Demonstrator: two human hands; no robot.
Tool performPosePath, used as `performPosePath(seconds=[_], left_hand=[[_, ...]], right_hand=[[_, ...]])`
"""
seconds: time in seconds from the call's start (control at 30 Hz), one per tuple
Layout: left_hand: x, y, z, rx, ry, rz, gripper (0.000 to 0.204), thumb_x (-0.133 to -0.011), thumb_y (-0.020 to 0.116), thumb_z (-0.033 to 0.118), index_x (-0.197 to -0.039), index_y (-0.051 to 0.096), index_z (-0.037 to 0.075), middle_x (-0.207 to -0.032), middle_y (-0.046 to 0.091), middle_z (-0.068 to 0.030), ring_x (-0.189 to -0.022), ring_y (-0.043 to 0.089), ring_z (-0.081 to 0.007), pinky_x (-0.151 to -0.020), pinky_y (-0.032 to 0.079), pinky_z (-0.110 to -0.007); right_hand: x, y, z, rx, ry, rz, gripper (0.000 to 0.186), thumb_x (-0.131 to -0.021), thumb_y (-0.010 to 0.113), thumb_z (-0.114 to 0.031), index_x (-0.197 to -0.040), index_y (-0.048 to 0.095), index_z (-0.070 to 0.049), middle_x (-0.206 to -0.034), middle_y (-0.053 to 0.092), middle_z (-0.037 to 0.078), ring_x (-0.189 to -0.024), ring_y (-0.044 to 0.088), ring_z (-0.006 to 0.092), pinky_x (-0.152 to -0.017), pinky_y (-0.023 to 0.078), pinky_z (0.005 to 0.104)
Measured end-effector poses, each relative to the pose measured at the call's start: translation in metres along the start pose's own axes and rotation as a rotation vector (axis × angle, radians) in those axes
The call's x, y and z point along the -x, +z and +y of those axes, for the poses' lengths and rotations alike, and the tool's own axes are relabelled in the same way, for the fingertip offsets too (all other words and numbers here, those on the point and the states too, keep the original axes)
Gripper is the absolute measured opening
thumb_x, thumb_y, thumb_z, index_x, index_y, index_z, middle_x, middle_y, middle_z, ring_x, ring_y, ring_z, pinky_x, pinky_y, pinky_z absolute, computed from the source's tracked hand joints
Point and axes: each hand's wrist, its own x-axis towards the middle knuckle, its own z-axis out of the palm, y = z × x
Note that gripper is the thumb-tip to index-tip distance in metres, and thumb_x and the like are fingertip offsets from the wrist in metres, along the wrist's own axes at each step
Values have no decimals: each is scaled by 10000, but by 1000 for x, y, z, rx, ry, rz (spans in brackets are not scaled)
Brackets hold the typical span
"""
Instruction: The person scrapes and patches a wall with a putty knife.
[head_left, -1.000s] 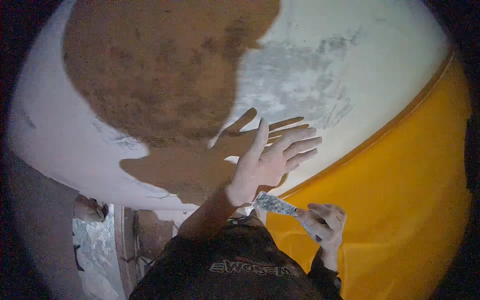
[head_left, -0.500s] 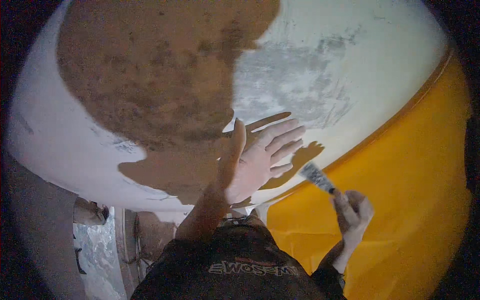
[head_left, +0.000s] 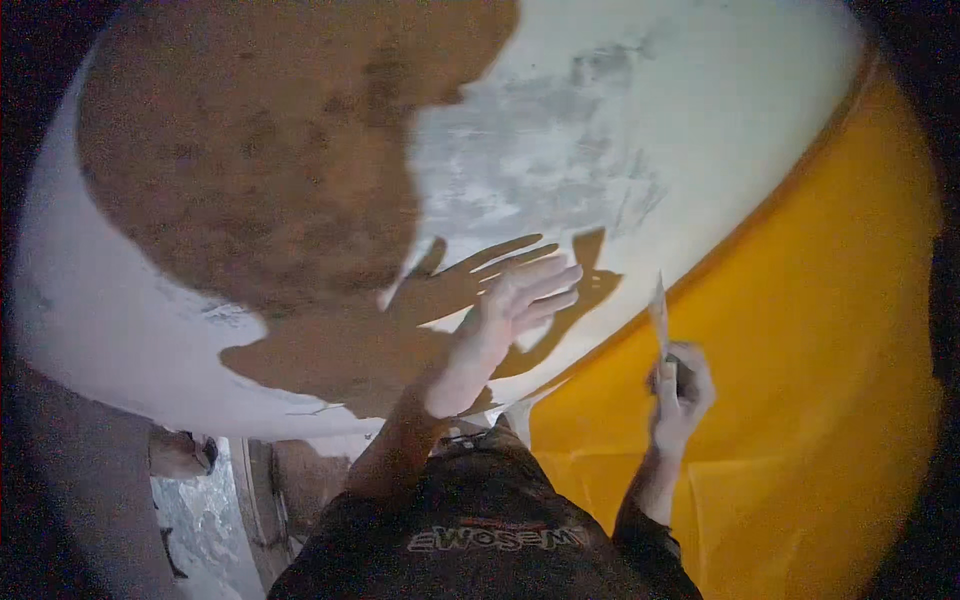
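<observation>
A large curved white surface (head_left: pixel 735 110) fills the upper part of the view, with a patchy grey, smeared area (head_left: pixel 530 160) near its middle. My left hand (head_left: pixel 520 305) is raised in front of its lower part, fingers stretched and apart, holding nothing. Whether it touches the surface I cannot tell. To the right, my right hand (head_left: pixel 682 385) is closed round the handle of a putty knife (head_left: pixel 659 318). The blade points up and is seen almost edge-on, in front of the seam beside the yellow sheet. Fingers hide most of the handle.
Yellow sheeting (head_left: pixel 800 400) covers the right side and meets the white surface along a curved brownish edge (head_left: pixel 770 205). My dark shadow (head_left: pixel 250 150) falls over the surface's left part. A pale, streaked strip (head_left: pixel 205 525) lies low at the left.
My left hand has turned, so its palm faces less toward view. My right hand has shifted slightly left and up, and the putty knife has swung from slanting left to nearly upright.
</observation>
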Motion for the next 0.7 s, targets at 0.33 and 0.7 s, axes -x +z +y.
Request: performPosePath(seconds=[0.33,0.7], left_hand=[[4,26,-32,-628,41,-39,404,-876,560,179,-1212,429,-4,-1166,497,-144,-1126,459,-212,-962,327,-331],[9,43,-34,-334,127,393,253,-957,406,209,-1003,559,14,-775,564,-33,-668,496,-76,-627,411,-214]], right_hand=[[10,48,-12,-1053,965,-98,544,-923,277,-522,-969,522,-38,-623,527,34,-368,468,127,-292,368,225],[19,49,-3,-1322,692,-261,773,-870,228,-637,-1330,349,-28,-1275,457,164,-1166,434,264,-943,356,366]])
